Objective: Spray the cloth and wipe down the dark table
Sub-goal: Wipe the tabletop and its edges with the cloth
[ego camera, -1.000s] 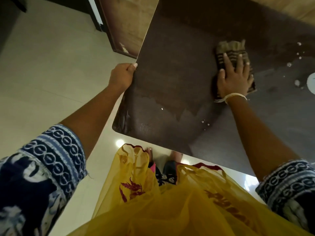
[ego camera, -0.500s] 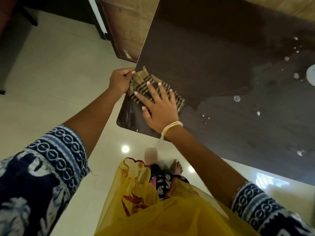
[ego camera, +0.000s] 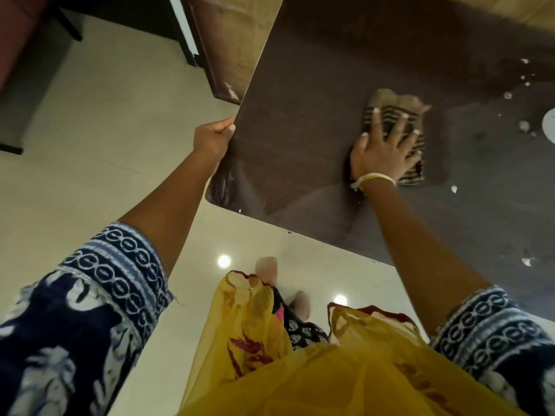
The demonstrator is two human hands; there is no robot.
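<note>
The dark brown table (ego camera: 306, 85) fills the upper right of the head view. A folded tan cloth with dark stripes (ego camera: 390, 109) lies flat on it, right of centre. My right hand (ego camera: 383, 148) presses down on the cloth with fingers spread. My left hand (ego camera: 211, 139) grips the table's left edge, thumb on top. Wet streaks show on the near left part of the top, and white droplets (ego camera: 524, 126) dot the right side. No spray bottle is in view.
A white round object (ego camera: 549, 129) is cut off at the right edge. A brown wooden panel (ego camera: 228, 49) stands behind the table's left edge. Pale tiled floor (ego camera: 90, 145) lies to the left. Yellow fabric (ego camera: 300, 370) hangs below, with my feet near the table's front edge.
My right hand has slid the cloth from the table's left edge, next to my left hand, back toward the right and farther in. My left hand keeps its hold on the edge.
</note>
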